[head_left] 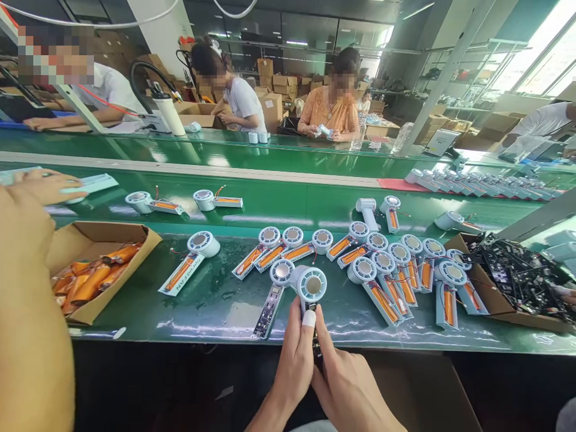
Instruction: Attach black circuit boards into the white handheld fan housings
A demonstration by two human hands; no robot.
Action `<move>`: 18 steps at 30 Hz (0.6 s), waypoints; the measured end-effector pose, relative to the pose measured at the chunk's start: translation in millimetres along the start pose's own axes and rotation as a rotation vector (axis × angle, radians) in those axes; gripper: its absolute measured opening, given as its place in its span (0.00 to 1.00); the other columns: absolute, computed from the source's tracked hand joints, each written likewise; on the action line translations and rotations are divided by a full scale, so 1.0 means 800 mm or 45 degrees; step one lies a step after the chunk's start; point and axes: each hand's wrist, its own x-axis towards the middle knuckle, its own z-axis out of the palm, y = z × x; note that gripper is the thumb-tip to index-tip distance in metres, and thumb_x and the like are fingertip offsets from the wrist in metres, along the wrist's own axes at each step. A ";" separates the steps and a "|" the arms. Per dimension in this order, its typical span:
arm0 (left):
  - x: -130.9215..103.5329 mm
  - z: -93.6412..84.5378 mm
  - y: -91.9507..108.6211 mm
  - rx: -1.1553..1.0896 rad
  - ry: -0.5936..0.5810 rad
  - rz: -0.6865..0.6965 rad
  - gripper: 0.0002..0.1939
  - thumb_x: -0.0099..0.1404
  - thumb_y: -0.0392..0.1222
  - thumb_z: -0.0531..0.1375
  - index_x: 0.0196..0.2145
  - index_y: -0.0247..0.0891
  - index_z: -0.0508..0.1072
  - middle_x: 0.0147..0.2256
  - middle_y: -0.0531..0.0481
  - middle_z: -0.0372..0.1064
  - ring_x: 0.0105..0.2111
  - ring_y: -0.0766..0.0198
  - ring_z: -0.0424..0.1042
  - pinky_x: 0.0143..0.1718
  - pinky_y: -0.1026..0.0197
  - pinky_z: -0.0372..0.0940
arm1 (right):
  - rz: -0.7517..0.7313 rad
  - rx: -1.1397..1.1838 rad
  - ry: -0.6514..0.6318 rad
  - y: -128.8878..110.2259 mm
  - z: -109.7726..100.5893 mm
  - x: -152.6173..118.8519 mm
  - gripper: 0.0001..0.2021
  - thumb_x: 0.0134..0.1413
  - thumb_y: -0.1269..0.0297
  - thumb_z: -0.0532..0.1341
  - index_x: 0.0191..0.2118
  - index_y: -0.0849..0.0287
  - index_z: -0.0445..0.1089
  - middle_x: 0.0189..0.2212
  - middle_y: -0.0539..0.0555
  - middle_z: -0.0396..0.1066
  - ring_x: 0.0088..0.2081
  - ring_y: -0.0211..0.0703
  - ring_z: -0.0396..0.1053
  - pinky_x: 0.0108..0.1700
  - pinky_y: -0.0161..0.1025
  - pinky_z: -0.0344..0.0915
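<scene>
Both my hands close around the handle of a light-blue handheld fan (311,284) at the table's front edge. My left hand (294,354) grips the handle from the left, its thumb with a white cover pressed near the small display. From the right, my right hand (342,372) wraps the same handle, fingers along its side. Part of a black circuit board shows between the hands; the rest is hidden. Just left lies another fan (282,273) with a black circuit board (269,313) in its handle. Several fans with orange batteries (363,270) lie to the right.
A cardboard box (148,240) of orange batteries stands left; another box (517,315) of black circuit boards stands right. One more fan (182,270) lies left of centre. Behind runs a green conveyor (288,207) carrying fans. A co-worker's arm (31,300) reaches in at left.
</scene>
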 end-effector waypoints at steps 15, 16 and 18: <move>0.016 0.008 0.018 0.324 -0.210 0.020 0.22 0.74 0.52 0.47 0.53 0.39 0.73 0.49 0.40 0.78 0.53 0.50 0.75 0.53 0.50 0.67 | 0.115 -0.173 0.199 0.028 0.021 0.010 0.39 0.63 0.72 0.47 0.74 0.65 0.27 0.39 0.61 0.81 0.27 0.50 0.79 0.23 0.40 0.73; 0.016 0.006 0.022 0.383 -0.244 0.055 0.20 0.73 0.50 0.48 0.51 0.40 0.75 0.45 0.41 0.79 0.50 0.50 0.76 0.51 0.51 0.69 | 0.133 -0.205 0.191 0.035 0.020 0.013 0.38 0.63 0.71 0.47 0.74 0.66 0.28 0.34 0.59 0.81 0.24 0.50 0.77 0.22 0.39 0.71; 0.011 -0.003 0.027 0.497 -0.296 0.167 0.17 0.73 0.46 0.50 0.46 0.42 0.77 0.37 0.44 0.80 0.42 0.51 0.78 0.43 0.53 0.71 | 0.154 -0.312 0.203 0.048 0.017 0.018 0.37 0.64 0.71 0.47 0.74 0.67 0.30 0.29 0.57 0.78 0.24 0.51 0.76 0.23 0.41 0.71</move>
